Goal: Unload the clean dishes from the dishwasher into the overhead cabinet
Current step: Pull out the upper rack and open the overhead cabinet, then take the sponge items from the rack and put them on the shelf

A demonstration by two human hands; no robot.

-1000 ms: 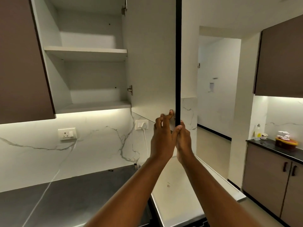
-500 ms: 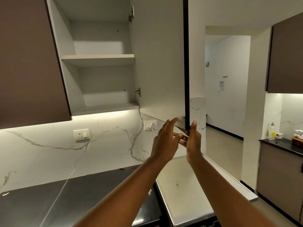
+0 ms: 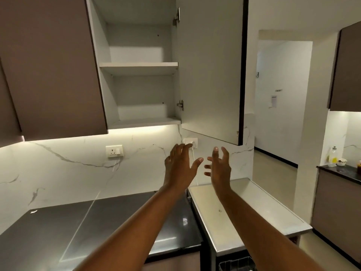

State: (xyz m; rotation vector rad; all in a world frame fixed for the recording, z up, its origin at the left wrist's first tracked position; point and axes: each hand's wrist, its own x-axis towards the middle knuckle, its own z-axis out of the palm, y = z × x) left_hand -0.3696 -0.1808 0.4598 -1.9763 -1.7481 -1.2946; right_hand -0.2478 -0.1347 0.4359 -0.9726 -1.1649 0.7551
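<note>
Two shelves sit bare in the overhead cabinet [image 3: 139, 67] up on the left, with its door [image 3: 210, 71] swung wide open beside it. Below that the left hand [image 3: 178, 167] and right hand [image 3: 219, 169] hang near each other with fingers spread loose, holding nothing. Down at the bottom right a sliver of the dishwasher [image 3: 237, 264] rack peeks out, no dishes visible yet, but I'd guess they're hard, slick, breakable stuff, so grab plates by the rim with both hands.
</note>
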